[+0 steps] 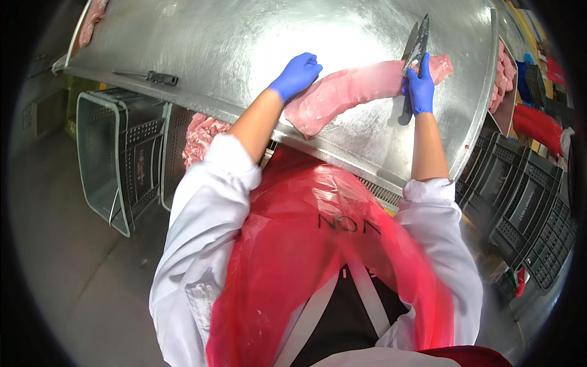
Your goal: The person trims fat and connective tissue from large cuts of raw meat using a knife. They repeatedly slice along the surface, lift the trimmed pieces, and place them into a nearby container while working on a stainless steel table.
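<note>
A long pale-pink piece of meat (354, 85), like a loin, lies curved across the metal table in front of me. My right hand (420, 88), in a blue glove, is closed round the handle of a knife (420, 41). Its blade points away from me over the narrower right end of the meat. Also gloved in blue, my left hand (298, 74) rests by the meat's far left edge. Its fingers are curled into a fist, and nothing shows in them.
Another knife (160, 77) with a dark handle lies at the table's (202, 55) left edge. Grey crates (122, 110) stand below left, beside meat pieces (202, 136). Dark crates (507, 189) stand right. More meat (504, 76) lies beyond the table's right rim, and some (92, 24) far left.
</note>
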`<state>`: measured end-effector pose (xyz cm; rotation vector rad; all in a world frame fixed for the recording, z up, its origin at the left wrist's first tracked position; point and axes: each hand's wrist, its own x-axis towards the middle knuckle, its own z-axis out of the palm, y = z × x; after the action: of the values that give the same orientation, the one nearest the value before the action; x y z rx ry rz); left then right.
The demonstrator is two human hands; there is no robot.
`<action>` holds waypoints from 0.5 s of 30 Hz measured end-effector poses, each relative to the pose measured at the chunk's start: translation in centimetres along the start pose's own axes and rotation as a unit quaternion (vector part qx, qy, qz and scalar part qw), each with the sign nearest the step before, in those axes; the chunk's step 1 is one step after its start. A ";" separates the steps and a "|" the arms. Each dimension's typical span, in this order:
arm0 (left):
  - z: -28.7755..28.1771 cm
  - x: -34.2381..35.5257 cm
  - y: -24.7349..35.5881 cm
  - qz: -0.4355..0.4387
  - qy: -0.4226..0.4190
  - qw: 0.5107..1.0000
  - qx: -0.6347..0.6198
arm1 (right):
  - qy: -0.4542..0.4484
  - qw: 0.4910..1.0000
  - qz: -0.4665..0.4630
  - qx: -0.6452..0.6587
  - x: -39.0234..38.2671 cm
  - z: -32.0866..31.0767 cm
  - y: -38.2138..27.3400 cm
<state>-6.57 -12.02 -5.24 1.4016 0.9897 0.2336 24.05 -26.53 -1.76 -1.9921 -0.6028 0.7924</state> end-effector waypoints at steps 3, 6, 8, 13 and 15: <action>4.6 5.6 2.6 -0.147 -0.183 0.947 -0.221 | -0.001 1.000 0.011 0.011 -0.5 -0.1 -0.7; 7.7 6.9 1.9 -0.075 -0.243 0.962 -0.100 | 0.008 1.000 0.026 0.014 -1.1 -0.1 -1.4; 9.0 4.6 3.1 -0.011 -0.200 0.980 0.005 | 0.015 0.999 0.027 0.033 -1.5 -0.4 -1.1; 7.3 3.2 5.1 -0.048 -0.229 0.972 0.010 | 0.021 0.998 0.014 0.054 -0.9 -0.9 0.5; 7.0 3.3 5.2 -0.037 -0.234 0.970 0.052 | 0.027 0.998 0.020 0.058 -0.8 -0.6 0.2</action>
<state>2.38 -13.59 -3.02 1.4232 0.6647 -0.2023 23.93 -27.51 -1.43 -1.9174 -0.4768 0.7782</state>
